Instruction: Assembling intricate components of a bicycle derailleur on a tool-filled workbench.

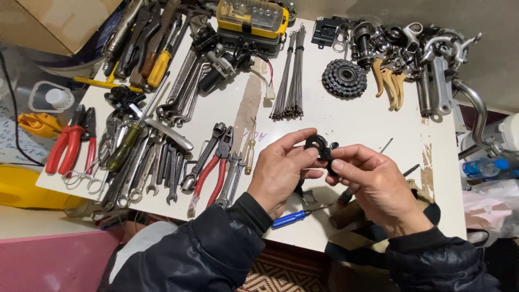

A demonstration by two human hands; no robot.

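— Both hands share the grip, right? What have they got?

— Yes. The left hand (281,170) and the right hand (373,181) are closed together on a small black part (320,147), a ring-shaped piece with a short arm. Left thumb and fingers pinch the round end; the right fingertips pinch the lower end. It is held up in the air, above the middle of the front of the white tabletop (357,121), not touching it.

— What lies right under the hands?

— A blue-handled screwdriver (294,218) near the front edge, just below the left wrist, and a small dark metal piece beside it, partly hidden by the hand.

— And farther out?

— To the left, red-handled pliers (212,173) among a row of spanners (157,173), then a second pair of red pliers (67,146) at the far left edge. Behind the hands a bundle of thin spokes (292,75) lies lengthwise, with a toothed black cog cluster (344,78) just to its right. A yellow bit case (252,16) sits at the back edge, and a heap of silvery bicycle parts (421,54) fills the back right corner.

— Sleeves?

— Dark padded jacket on both arms.
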